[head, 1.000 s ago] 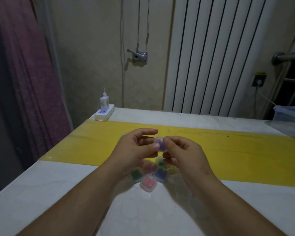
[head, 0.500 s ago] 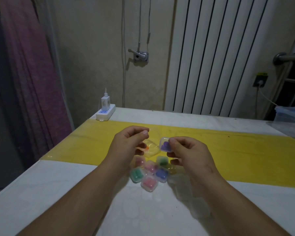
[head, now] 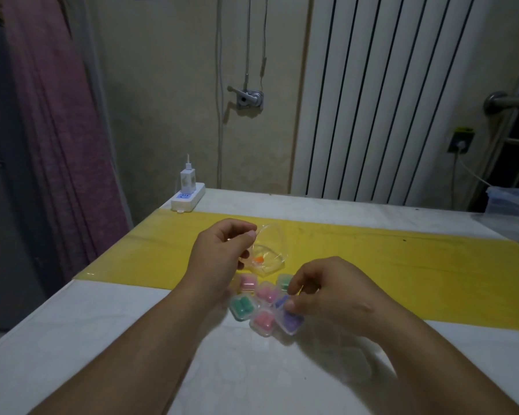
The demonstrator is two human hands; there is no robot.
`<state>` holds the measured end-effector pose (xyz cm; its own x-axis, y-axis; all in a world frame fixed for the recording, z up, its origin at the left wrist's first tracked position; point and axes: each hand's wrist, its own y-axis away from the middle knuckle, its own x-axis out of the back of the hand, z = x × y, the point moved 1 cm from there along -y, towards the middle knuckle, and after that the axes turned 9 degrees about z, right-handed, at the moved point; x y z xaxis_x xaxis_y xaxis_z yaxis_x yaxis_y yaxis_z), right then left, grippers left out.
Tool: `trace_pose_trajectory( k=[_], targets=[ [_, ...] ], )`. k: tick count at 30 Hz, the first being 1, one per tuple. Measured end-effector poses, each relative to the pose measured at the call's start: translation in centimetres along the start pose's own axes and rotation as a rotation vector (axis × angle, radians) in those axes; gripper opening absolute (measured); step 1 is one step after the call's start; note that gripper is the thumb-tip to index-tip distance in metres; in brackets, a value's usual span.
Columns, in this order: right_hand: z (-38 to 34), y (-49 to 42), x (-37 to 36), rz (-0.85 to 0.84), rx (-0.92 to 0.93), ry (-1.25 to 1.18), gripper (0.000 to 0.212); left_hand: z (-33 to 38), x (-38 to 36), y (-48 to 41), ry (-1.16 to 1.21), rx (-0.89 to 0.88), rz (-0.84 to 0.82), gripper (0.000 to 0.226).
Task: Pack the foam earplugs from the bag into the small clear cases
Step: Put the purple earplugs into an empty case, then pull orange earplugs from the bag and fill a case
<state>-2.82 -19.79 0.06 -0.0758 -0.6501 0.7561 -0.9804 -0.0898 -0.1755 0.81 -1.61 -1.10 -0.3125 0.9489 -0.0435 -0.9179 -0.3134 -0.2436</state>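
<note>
My left hand (head: 222,253) pinches the top of a clear plastic bag (head: 268,253) and holds it just above the table; an orange earplug (head: 258,259) shows inside it. My right hand (head: 327,292) rests low on the table with its fingertips on a small clear case with purple earplugs (head: 291,320). Beside it lie several filled clear cases: a green one (head: 241,307), a pink one (head: 263,322), another pink one (head: 267,292), a pink one (head: 247,283) farther back and a green one (head: 283,281) partly hidden by my fingers.
The cases lie at the near edge of a yellow mat (head: 402,265) across a white table (head: 72,339). A white power strip with a charger (head: 188,194) sits at the far left corner. A clear plastic container (head: 513,211) stands at the far right.
My right hand has come down from chest height and set the purple case among the others. My left hand has let go of that case and now holds up the bag.
</note>
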Motion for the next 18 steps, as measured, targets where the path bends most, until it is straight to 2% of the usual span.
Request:
trace_pose_trajectory(
  k=[3, 6, 9, 11, 13, 18],
  targets=[
    [-0.2, 0.2, -0.3, -0.042, 0.007, 0.085, 0.012, 0.0, 0.1, -0.1, -0.017, -0.025, 0.041, 0.011],
    [-0.3, 0.4, -1.0, -0.056, 0.012, 0.193, 0.008, -0.5, -0.1, -0.2, -0.07, -0.053, 0.076, 0.022],
    [-0.4, 0.4, -2.1, -0.017, 0.034, 0.248, 0.007, -1.6, -0.1, -0.4, -0.372, -0.196, 0.123, 0.041],
    [-0.2, 0.3, -2.3, 0.043, 0.037, 0.224, 0.011, -2.1, 0.0, -0.9, -0.591, -0.323, 0.117, 0.049],
    [-0.1, 0.1, -2.1, 0.106, 0.049, 0.159, 0.005, -2.5, 0.1, -1.5, -0.702, -0.38, 0.088, 0.05],
    [0.6, -1.0, -1.6, 0.269, 0.023, 0.031, 0.009, -3.5, 0.6, -2.7, -0.801, -0.354, 0.127, 0.048]
  ],
)
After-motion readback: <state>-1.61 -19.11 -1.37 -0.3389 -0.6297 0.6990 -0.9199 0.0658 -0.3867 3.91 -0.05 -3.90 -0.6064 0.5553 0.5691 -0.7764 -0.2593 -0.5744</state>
